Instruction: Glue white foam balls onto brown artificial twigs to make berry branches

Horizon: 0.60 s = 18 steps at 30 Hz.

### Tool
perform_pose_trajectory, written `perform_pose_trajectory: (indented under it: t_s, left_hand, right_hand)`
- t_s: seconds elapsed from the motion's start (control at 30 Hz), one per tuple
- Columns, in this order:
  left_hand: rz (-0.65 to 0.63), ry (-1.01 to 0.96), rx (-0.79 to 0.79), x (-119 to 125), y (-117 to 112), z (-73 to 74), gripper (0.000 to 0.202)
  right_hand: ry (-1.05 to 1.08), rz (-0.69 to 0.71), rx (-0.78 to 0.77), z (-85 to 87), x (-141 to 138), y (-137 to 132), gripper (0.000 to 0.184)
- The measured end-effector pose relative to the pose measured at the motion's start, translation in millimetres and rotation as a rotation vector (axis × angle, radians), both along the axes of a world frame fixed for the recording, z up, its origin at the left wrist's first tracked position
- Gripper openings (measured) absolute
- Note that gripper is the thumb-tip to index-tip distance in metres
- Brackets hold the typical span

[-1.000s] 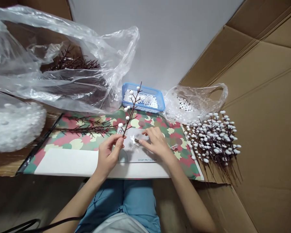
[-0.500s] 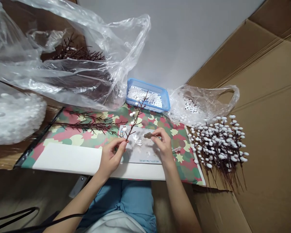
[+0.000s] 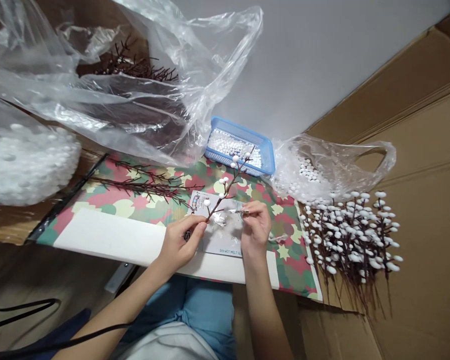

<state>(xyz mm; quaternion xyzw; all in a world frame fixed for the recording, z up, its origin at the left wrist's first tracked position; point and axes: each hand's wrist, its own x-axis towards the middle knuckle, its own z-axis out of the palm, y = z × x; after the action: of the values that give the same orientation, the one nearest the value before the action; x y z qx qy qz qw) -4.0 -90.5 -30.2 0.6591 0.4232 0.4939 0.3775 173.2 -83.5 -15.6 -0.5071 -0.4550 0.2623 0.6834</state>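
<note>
My left hand [image 3: 183, 243] pinches the lower end of a brown artificial twig [image 3: 229, 188], which slants up to the right and carries several white foam berries. To its right, my right hand [image 3: 256, 224] is closed, fingertips together, on a small thing too unclear to name. Below both hands lies a grey glue gun card [image 3: 225, 244] printed "DIY HOT MELT GLUE", with a whitish lump [image 3: 219, 220] on it. Behind the twig's tip stands a blue basket [image 3: 243, 131] holding white berries.
Bare brown twigs [image 3: 146, 188] lie on the camouflage-patterned cover [image 3: 285, 220]. Finished berry stems [image 3: 354, 235] are piled at right, near a clear bag of berries [image 3: 303, 167]. At left are a big plastic bag [image 3: 135, 110] of twigs and a heap of white berries [image 3: 26, 162].
My right hand has turned, and the brown piece that showed in its fingertips is now mostly out of sight. The twig in my left hand leans further right. The whole view has shifted and tilted slightly.
</note>
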Motion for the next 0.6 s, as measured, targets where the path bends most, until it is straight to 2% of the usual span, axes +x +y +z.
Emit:
perform_pose_trajectory:
  t_s: [0.6]
  left_hand:
    - [-0.015, 0.043, 0.006, -0.4, 0.5, 3.8, 0.015]
  right_hand:
    - [-0.019, 0.029, -0.023, -3.3, -3.2, 2.7, 0.009]
